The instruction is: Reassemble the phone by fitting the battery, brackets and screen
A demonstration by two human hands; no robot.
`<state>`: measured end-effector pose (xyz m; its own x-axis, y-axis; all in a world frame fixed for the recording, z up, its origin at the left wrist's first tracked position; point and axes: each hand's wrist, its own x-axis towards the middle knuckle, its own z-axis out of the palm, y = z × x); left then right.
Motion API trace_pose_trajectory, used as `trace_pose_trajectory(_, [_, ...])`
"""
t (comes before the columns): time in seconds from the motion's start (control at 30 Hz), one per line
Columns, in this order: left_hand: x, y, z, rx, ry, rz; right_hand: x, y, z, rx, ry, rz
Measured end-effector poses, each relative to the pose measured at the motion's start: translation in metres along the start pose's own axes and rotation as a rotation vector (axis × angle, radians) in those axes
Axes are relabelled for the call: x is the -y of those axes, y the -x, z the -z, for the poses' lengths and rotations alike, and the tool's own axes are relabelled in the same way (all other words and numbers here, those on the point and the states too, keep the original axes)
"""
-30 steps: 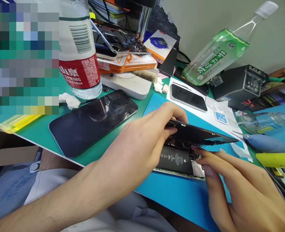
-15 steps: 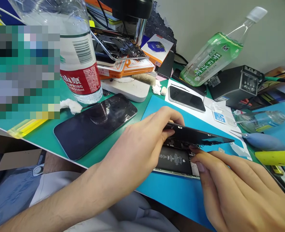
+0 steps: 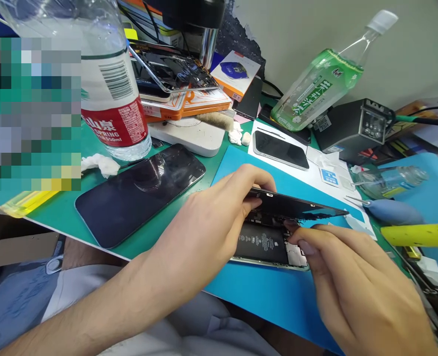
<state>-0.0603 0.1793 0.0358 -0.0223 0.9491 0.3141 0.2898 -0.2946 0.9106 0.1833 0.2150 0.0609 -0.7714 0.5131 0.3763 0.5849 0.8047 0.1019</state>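
An opened phone (image 3: 296, 254) lies on a blue mat (image 3: 258, 291), its black battery (image 3: 261, 242) exposed. The phone's screen (image 3: 296, 203) is tipped up along the far side of the body. My left hand (image 3: 215, 217) pinches the screen's left end between thumb and fingers. My right hand (image 3: 360, 282) is closed at the right end of the phone, thumb and forefinger pressed together beside the battery. Whatever lies between those fingertips is hidden. The fingers cover part of the phone's inside.
A dark phone (image 3: 140, 195) lies to the left, near a large water bottle (image 3: 111, 99). Behind the mat, another phone (image 3: 281, 149) rests on white paper. A green-labelled bottle (image 3: 318, 94) leans at the back. A blue blower (image 3: 397, 211) and yellow-handled tool (image 3: 419, 235) lie right.
The whole view has shifted slightly. My right fingertips have drawn a little to the right from the battery, baring more of the silvery part beside it. My left hand still holds the screen tilted.
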Motion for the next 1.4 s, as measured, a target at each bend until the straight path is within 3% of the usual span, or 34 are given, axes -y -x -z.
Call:
trace_pose_trajectory(0.1, [-0.001, 0.0, 0.0, 0.0, -0.013, 0.003, 0.001, 0.007, 0.004, -0.009, -0.024, -0.001])
trace_pose_trajectory(0.27, [0.0, -0.001, 0.0, -0.008, -0.04, 0.025, 0.003, 0.026, 0.002, -0.18, -0.073, -0.184])
trace_pose_trajectory(0.43, [0.001, -0.002, -0.001, -0.018, -0.067, 0.029, 0.003, 0.022, -0.007, -0.136, -0.091, -0.129])
trace_pose_trajectory(0.77, [0.006, 0.006, -0.004, -0.051, -0.243, 0.081, 0.016, 0.013, 0.002, -0.114, -0.201, -0.213])
trace_pose_trajectory(0.93, [0.011, 0.008, -0.004, -0.01, -0.341, -0.007, 0.019, 0.021, 0.011, -0.147, -0.179, -0.203])
trace_pose_trajectory(1.07, [0.015, 0.007, -0.004, -0.01, -0.402, -0.064, -0.003, 0.056, 0.026, -0.338, -0.118, -0.391])
trace_pose_trajectory(1.13, [0.017, 0.007, -0.004, 0.003, -0.451, -0.093, -0.02, 0.076, 0.032, -0.358, -0.067, -0.523])
trace_pose_trajectory(1.27, [0.013, 0.007, -0.004, -0.01, -0.538, -0.067, -0.047, 0.089, 0.032, -0.236, -0.041, -0.611])
trace_pose_trajectory(1.4, [0.006, 0.009, -0.007, -0.03, -0.556, -0.059, -0.056, 0.072, 0.021, -0.122, -0.1, -0.605])
